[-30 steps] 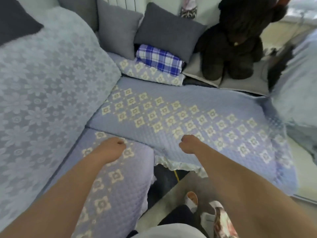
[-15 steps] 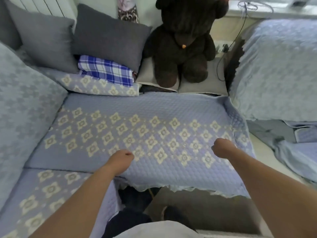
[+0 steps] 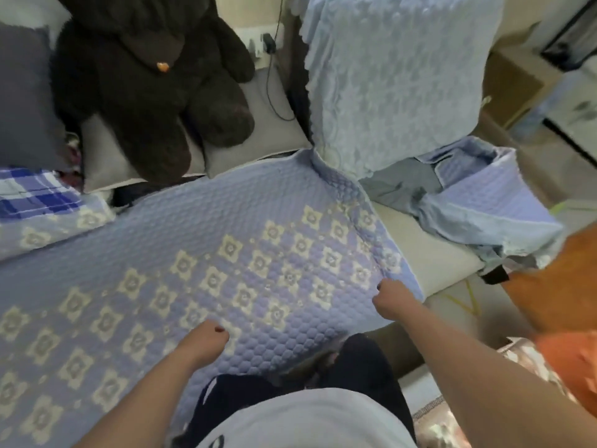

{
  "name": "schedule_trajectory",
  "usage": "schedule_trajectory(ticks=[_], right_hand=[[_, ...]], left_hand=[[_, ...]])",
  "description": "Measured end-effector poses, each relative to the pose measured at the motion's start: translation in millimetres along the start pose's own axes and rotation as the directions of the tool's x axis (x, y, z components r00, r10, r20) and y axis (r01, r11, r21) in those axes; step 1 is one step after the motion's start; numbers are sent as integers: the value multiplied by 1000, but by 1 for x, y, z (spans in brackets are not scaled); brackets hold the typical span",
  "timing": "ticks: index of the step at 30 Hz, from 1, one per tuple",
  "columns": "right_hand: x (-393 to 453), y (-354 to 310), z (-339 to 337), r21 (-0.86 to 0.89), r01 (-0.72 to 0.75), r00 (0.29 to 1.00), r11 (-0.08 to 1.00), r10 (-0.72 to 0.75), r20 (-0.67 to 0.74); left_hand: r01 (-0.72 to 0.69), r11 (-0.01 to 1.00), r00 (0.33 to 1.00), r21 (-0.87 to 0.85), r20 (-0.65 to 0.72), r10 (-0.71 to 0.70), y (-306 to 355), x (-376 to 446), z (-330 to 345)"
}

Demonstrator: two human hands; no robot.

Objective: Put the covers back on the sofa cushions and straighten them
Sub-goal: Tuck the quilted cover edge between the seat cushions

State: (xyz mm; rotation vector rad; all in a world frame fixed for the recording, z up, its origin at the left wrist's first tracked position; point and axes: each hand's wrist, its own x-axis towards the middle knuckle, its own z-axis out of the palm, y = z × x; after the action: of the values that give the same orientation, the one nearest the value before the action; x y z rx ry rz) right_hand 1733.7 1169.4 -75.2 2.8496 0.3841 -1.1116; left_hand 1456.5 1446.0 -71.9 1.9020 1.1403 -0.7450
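Note:
A quilted lavender cover (image 3: pixel 226 240) with cream flower motifs lies spread over the sofa seat. My left hand (image 3: pixel 206 342) is curled into a fist on the cover near its front edge. My right hand (image 3: pixel 392 302) grips the cover's right front edge, where the fabric folds up along the side. To the right, a bare beige seat cushion (image 3: pixel 429 253) shows, and a crumpled lavender cover (image 3: pixel 484 202) lies heaped on it. A pale blue lace cover (image 3: pixel 397 76) hangs over the backrest behind that seat.
A big dark brown teddy bear (image 3: pixel 151 82) sits on grey cushions at the back. A folded blue plaid cloth (image 3: pixel 32 195) and a grey pillow (image 3: pixel 22 98) are at the left. An orange object (image 3: pixel 562 292) and patterned floor rug (image 3: pixel 452 425) are at right.
The view has swung to the right along the sofa. Both hands have moved right across the cover, and my right hand now holds its right edge.

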Motion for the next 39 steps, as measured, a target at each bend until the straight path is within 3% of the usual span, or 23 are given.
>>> schedule_trajectory(ticks=[6,13,17,20,24,29,33,35,37,39], right_hand=[[76,84,-44,4,-86,993,996,85,76],[296,138,-37,208,-72,994,976,52,98],[372,136,8,281,-70,995,957,87,-48],[390,150,25,323,49,993,945,-12,-115],[410,193,28,231,91,962,969,-26,-271],[401,175,30,303,61,937,951,50,-346],[364,173,33,213,124,855,969,5,-518],[343,167,41,213,191,856,958,-56,-515],[321,159,58,227,206,904,952,-96,-416],[300,144,75,275,173,959,946,-98,-267]], left_hand=[[-6,994,998,114,69,-1,117,65,25],[61,995,996,84,65,-67,262,195,147],[-9,972,998,236,61,-5,313,272,205],[-25,937,999,348,38,12,336,307,232],[-33,847,997,530,-39,63,358,334,234],[-91,746,996,660,65,63,357,357,218],[-160,665,986,729,86,142,361,358,206],[-206,614,973,762,90,214,366,362,195],[-330,499,904,802,115,412,374,371,182],[-472,337,772,815,198,604,382,392,167]])
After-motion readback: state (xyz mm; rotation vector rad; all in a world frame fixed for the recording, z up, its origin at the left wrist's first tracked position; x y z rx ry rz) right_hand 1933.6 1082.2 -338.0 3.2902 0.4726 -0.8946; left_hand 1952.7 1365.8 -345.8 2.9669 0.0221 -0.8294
